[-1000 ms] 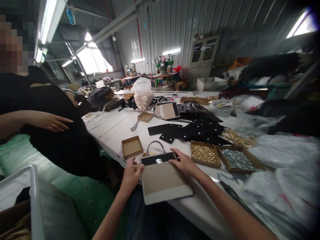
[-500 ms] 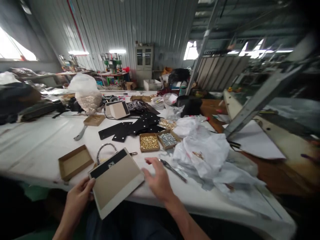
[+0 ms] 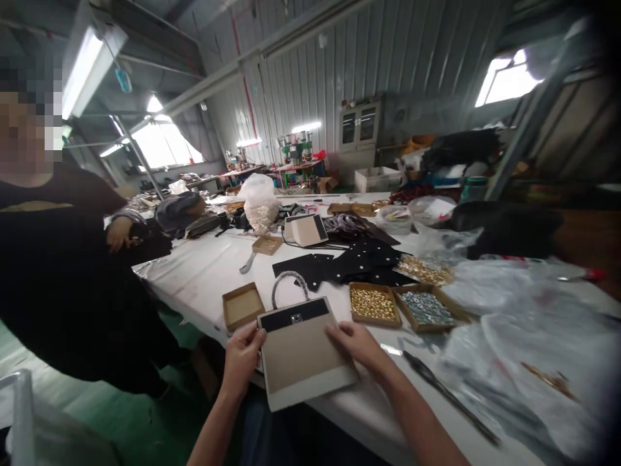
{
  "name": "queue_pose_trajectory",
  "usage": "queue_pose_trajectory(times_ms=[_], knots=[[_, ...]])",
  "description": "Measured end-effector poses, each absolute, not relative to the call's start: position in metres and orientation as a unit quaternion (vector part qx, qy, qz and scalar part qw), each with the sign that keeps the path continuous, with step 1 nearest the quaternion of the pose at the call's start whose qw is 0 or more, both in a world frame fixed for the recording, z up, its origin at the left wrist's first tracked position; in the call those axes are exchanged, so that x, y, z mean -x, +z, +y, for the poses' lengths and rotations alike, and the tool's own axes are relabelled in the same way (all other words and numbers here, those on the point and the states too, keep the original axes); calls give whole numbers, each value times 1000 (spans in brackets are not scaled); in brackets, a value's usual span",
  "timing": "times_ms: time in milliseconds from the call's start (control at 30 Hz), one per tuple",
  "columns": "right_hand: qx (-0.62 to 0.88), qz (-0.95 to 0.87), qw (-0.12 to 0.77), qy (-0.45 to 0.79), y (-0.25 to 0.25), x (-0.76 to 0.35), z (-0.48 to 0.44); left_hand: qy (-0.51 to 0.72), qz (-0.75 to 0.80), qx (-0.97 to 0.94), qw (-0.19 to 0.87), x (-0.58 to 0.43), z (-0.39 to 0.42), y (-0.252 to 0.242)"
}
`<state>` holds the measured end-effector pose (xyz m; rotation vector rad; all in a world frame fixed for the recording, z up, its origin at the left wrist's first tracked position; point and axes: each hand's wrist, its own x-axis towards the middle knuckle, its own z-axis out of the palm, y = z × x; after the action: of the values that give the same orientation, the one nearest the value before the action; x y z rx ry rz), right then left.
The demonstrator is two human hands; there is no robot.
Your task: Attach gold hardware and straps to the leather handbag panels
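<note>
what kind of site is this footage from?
Likely a handbag assembly workshop: a small handbag at a long worktable, a cardboard tray of gold studs, piles of black cut panels, and corrugated metal walls.

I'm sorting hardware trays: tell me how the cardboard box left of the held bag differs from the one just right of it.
The left box is empty, its bare bottom showing; the right box is full of gold-coloured studs. The left box lies near the edge of the white table; the right box lies farther in, beside a box of silver pieces. Both are shallow, open, brown cardboard, lying flat beside the bag.
</note>
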<state>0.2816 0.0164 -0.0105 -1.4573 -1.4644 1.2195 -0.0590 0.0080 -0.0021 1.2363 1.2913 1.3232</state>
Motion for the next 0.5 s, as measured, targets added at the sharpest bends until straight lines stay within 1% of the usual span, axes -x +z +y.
queue_pose_trajectory(times_ms=[67, 100, 133, 200, 267, 300, 367, 433, 500], knots=[[472, -522, 384, 598, -2, -280, 17, 516, 517, -511, 453, 60, 10, 11], [434, -496, 394, 640, 4, -279, 15, 504, 515, -519, 459, 59, 12, 16], [409, -473, 413, 662, 10, -276, 12, 491, 514, -529, 463, 57, 13, 20], [382, -429, 481, 662, 24, -272, 0, 487, 520, -544, 442, 52, 16, 27], [371, -396, 548, 637, 44, -270, -17, 517, 531, -550, 386, 45, 15, 32], [371, -392, 564, 625, 57, -270, -26, 535, 534, -549, 357, 42, 13, 36], [394, -431, 566, 582, 87, -275, -45, 561, 529, -548, 325, 37, 5, 44], [436, -534, 553, 468, 116, -279, -61, 566, 501, -552, 352, 34, -9, 50], [457, -660, 514, 301, 135, -270, -71, 565, 437, -543, 442, 31, -27, 51]])
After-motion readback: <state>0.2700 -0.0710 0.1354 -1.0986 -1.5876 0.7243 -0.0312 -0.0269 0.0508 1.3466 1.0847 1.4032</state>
